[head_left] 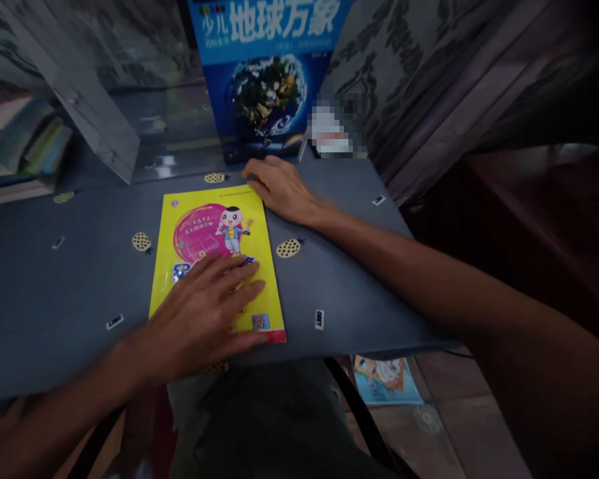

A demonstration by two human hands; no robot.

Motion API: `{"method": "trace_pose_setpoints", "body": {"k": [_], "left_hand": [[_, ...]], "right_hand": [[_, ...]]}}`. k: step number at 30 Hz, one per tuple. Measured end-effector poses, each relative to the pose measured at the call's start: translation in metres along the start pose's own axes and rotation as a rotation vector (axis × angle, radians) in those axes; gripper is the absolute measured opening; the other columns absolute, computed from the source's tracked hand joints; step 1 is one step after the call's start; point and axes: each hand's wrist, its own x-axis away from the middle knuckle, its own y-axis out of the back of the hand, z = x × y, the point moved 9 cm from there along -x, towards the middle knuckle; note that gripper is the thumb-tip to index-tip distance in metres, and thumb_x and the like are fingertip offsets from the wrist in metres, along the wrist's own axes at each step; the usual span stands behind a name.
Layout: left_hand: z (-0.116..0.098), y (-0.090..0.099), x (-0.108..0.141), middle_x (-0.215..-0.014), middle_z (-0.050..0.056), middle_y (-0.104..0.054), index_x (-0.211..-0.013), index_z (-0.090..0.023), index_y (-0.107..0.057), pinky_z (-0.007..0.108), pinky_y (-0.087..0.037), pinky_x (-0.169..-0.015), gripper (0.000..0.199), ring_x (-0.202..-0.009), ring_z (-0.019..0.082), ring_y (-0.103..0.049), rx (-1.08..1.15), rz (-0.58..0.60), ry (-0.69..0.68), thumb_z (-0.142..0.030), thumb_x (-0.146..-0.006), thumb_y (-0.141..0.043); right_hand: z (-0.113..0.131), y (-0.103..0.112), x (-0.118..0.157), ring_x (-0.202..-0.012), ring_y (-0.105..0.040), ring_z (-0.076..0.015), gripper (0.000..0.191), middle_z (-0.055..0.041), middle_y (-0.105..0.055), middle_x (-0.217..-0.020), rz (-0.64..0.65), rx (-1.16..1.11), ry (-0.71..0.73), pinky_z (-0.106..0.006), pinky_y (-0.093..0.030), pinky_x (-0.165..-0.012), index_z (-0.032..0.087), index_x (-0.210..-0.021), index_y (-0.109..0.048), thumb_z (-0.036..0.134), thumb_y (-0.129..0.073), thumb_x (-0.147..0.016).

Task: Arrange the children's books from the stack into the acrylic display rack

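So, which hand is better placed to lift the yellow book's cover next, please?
Probably the right hand: it rests by the top-right corner of the yellow book, while the left hand lies across its cover.

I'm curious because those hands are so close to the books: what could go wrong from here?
The right fingers are near the foot of the standing blue Earth book, so a nudge might topple it. The yellow booklet, under the left fingers, lies near the table's front edge; a pull could slide it off.
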Motion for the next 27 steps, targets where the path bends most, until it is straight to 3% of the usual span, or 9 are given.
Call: {"method": "trace_pose_setpoints", "body": {"k": [3, 6, 12, 16, 21, 27], "left_hand": [[-0.02, -0.009, 0.008, -0.141, 0.012, -0.061, -0.129, -0.019, -0.062, 0.052, -0.042, -0.113, 0.046, -0.133, 0.031, -0.053, -0.01, 0.043, -0.033, -0.045, -0.091, -0.064], [-0.031, -0.011, 0.01, -0.137, 0.011, -0.064, -0.128, -0.019, -0.062, 0.047, -0.045, -0.111, 0.036, -0.131, 0.028, -0.057, -0.036, 0.015, -0.053, -0.034, -0.095, -0.06], [-0.037, -0.007, 0.009, -0.129, 0.01, -0.069, -0.123, -0.016, -0.065, 0.044, -0.05, -0.108, 0.029, -0.124, 0.026, -0.062, -0.099, -0.048, -0.07, -0.028, -0.098, -0.056], [-0.04, -0.004, 0.01, -0.126, 0.008, -0.072, -0.117, -0.017, -0.068, 0.042, -0.053, -0.105, 0.024, -0.121, 0.024, -0.065, -0.121, -0.095, -0.084, -0.026, -0.098, -0.055], [-0.044, 0.001, 0.012, -0.119, 0.008, -0.075, -0.11, -0.015, -0.07, 0.041, -0.057, -0.101, 0.019, -0.115, 0.024, -0.069, -0.135, -0.18, -0.113, -0.023, -0.097, -0.058], [-0.044, 0.005, 0.013, -0.115, 0.01, -0.076, -0.107, -0.014, -0.071, 0.043, -0.058, -0.098, 0.019, -0.11, 0.024, -0.071, -0.102, -0.224, -0.129, -0.022, -0.097, -0.057]], "right_hand": [[-0.004, 0.0, 0.0, -0.107, -0.057, -0.0241, 0.017, -0.0045, -0.066, -0.105, -0.022, 0.009, -0.004, -0.039, -0.043, -0.093, 0.02, -0.111, -0.059, 0.019, -0.046, -0.101], [-0.008, 0.0, 0.0, -0.108, -0.058, -0.023, 0.016, -0.0048, -0.068, -0.107, -0.04, 0.022, -0.012, -0.037, -0.043, -0.092, 0.021, -0.11, -0.061, 0.02, -0.048, -0.101], [-0.009, 0.003, -0.001, -0.104, -0.06, -0.024, 0.014, -0.0037, -0.071, -0.105, -0.103, 0.024, 0.034, -0.037, -0.046, -0.087, 0.026, -0.105, -0.061, 0.023, -0.049, -0.101], [-0.003, 0.01, 0.006, -0.107, -0.057, -0.0247, 0.016, -0.0084, -0.068, -0.107, -0.097, 0.124, -0.02, -0.037, -0.045, -0.088, 0.021, -0.104, -0.064, 0.016, -0.05, -0.098], [0.039, 0.014, 0.047, -0.106, -0.054, -0.0257, 0.019, -0.0127, -0.067, -0.112, -0.051, 0.104, 0.091, -0.038, -0.045, -0.09, 0.015, -0.107, -0.066, 0.016, -0.049, -0.098], [0.091, 0.013, 0.12, -0.097, -0.058, -0.0228, 0.021, -0.0095, -0.069, -0.102, 0.016, -0.229, 0.352, -0.04, -0.047, -0.089, 0.016, -0.1, -0.066, 0.022, -0.046, -0.101]]}}
